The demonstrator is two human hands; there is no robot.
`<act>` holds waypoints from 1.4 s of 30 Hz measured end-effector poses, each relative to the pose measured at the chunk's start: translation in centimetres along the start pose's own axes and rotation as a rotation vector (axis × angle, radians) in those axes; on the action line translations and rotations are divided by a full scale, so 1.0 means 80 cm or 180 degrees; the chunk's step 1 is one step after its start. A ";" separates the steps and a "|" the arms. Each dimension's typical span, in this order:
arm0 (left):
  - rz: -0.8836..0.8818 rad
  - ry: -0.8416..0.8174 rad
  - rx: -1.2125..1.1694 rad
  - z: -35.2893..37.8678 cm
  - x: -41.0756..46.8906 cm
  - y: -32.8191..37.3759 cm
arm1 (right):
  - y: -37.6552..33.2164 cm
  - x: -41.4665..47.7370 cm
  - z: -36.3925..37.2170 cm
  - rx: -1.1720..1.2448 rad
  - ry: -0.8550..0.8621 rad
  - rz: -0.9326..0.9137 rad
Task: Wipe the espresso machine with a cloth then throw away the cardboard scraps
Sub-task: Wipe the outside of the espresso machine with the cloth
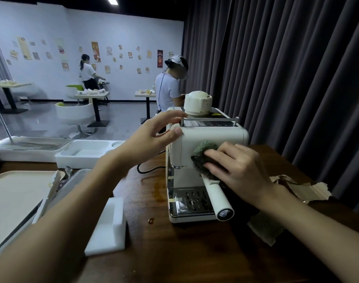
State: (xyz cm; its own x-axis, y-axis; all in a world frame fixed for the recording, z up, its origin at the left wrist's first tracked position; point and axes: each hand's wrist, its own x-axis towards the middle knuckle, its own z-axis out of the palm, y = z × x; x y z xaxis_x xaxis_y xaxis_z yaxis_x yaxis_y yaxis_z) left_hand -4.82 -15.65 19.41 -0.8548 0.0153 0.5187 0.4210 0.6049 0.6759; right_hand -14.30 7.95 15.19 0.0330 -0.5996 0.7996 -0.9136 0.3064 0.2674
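A cream espresso machine (203, 137) stands on the dark wooden table, its portafilter handle (217, 198) pointing toward me. My left hand (154, 133) holds the machine's upper left corner, thumb on the front and fingers on top. My right hand (239, 168) presses a green cloth (205, 152) flat against the machine's front panel, above the portafilter. Torn cardboard scraps (303, 188) lie on the table right of the machine, behind my right wrist. Another scrap (266, 229) lies under my right forearm.
A white foam block (109, 225) lies left of the machine. Beige tray (17, 193) at far left, white foam packaging (82, 152) behind it. A black cord (150, 168) runs behind the machine. Dark curtain to the right. Two people stand at tables in the background.
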 end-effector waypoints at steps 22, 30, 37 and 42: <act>0.0064 0.0021 -0.0036 -0.001 -0.003 0.002 | -0.036 0.027 0.003 0.0521 -0.0023 0.0738; 0.0072 0.0018 0.0024 0.000 -0.003 0.002 | 0.014 -0.024 -0.029 0.0235 0.0195 0.1296; 0.0062 0.0056 0.0017 0.003 -0.004 0.004 | 0.001 -0.016 -0.030 0.0117 0.0194 0.1251; 0.0089 0.0058 -0.0026 0.005 -0.002 0.005 | -0.027 0.021 -0.017 0.0335 0.0017 0.0971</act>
State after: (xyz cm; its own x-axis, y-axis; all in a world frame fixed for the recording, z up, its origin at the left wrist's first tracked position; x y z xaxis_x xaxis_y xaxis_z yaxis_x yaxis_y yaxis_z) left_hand -4.65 -15.11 19.36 -0.8370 0.0176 0.5470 0.4473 0.5978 0.6652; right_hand -11.68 7.29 16.72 -0.2469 -0.4878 0.8373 -0.9185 0.3932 -0.0418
